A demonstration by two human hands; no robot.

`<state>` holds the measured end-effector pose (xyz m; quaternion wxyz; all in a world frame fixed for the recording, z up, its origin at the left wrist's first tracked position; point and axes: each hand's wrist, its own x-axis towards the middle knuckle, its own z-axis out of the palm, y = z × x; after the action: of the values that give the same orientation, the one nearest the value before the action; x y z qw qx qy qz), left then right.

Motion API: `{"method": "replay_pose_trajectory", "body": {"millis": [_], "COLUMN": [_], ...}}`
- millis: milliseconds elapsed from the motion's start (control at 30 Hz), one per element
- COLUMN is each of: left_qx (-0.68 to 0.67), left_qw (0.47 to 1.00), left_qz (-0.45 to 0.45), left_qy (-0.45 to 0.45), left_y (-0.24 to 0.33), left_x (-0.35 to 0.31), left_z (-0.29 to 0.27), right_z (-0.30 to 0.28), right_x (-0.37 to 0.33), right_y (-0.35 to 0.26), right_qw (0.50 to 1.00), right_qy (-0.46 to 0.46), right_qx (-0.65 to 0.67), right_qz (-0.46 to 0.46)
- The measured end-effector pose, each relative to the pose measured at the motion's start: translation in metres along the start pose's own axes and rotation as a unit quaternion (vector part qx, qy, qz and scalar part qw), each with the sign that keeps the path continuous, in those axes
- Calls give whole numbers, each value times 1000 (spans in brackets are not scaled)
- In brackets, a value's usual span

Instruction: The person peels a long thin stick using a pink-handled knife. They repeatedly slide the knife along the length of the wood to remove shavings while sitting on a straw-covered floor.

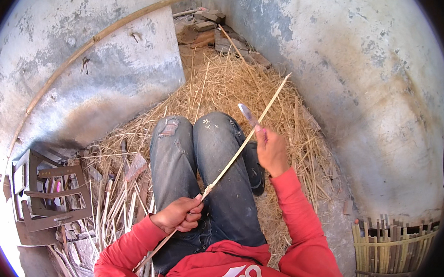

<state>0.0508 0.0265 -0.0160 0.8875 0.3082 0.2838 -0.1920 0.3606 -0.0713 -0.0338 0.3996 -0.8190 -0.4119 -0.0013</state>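
Observation:
A long, thin, pale bamboo strip [232,160] slants across my lap from lower left to upper right, its far end standing out over the straw. My left hand [179,214] is closed round its lower part, above my thighs. Just above that grip, the strip has a rough, frayed spot. In my right hand [273,153] is a knife [247,113], its pale blade pointing up and left and its handle mostly hidden by my fingers. The strip runs close beside the knife and the right fingers; whether they touch, I cannot tell.
Straw-like shavings [225,83] cover the floor ahead. Loose strips [126,209] lie at left, near a dark wooden frame [58,194]. A long curved pole [85,46] arcs along the left wall. A slatted basket [395,255] stands lower right; bricks [208,26] lie in the far corner.

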Motion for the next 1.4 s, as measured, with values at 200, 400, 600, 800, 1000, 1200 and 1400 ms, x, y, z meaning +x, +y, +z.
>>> {"method": "replay_pose_trajectory", "body": {"millis": [200,400,600,800,1000,1200,1400], "left_qx": [-8,-46,-84,-245,-307,-273,-231], "left_qw": [1000,999,995,949,918,944,959], "left_qz": [-5,5,-21,-73,-101,-75,-65], "left_qy": [5,-19,-57,-185,-228,-172,-148], "left_y": [6,23,35,30,16,7,10], "left_x": [11,35,53,49,42,29,25], "left_z": [11,17,15,-7,-19,-20,-15], "right_z": [7,3,-2,-13,-1,7,8], "right_x": [-31,-62,-64,-31,4,31,7], "right_y": [-8,-48,-43,-30,-2,12,-4], "right_qw": [996,986,974,932,991,997,1000], "right_qy": [-38,-118,-179,-181,-9,54,-21], "right_qx": [78,117,138,295,130,-55,-6], "right_qz": [-8,-3,9,111,22,2,3]}}
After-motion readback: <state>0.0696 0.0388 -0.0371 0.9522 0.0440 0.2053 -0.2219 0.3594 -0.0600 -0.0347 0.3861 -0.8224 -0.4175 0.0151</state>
